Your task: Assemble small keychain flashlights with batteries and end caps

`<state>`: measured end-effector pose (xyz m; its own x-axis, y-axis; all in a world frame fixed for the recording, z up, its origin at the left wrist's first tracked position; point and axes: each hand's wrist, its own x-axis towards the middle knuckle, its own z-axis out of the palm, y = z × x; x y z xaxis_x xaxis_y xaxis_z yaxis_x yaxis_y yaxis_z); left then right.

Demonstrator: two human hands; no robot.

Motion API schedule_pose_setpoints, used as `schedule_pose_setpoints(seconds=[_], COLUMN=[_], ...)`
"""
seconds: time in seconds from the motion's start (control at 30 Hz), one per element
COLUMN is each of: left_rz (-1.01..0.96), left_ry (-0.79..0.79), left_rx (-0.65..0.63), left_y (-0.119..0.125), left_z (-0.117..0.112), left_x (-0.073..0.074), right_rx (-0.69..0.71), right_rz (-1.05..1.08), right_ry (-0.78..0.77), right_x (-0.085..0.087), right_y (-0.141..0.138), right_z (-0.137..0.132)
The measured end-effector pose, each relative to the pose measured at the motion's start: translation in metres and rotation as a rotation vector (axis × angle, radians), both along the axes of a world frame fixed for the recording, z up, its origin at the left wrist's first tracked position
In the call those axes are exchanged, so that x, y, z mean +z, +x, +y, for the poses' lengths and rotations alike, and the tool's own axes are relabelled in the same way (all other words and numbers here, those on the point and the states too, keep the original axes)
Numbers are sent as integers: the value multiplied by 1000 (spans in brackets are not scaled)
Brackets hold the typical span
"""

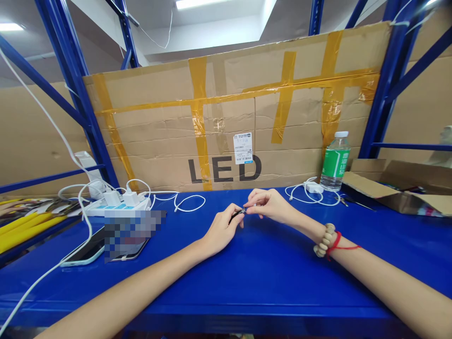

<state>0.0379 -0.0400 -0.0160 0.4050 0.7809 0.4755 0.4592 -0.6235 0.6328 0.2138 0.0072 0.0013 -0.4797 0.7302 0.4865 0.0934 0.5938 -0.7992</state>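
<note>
Hands are meeting over the middle of the blue tabletop. The left hand is curling shut around one end of a small dark part, and the right hand is pinching the other end with thumb and fingertips. Can't tell what the part actually is. A power strip is sitting far left and a water bottle back right.

table: blue | bottle label: green | tape: yellow
</note>
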Motion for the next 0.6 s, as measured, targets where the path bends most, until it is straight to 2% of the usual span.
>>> schedule_pose_setpoints(seconds=[0.23,0.6], left_rz=[28,114], left_ry=[9,40], left_rx=[-36,25], left_y=[-2,-4], left_z=[1,3], left_x=[-5,-11], right_rx=[15,-142], right_rz=[-48,-214], right_ry=[-67,-83], right_x=[-3,-9], right_y=[0,-6], right_z=[0,-7])
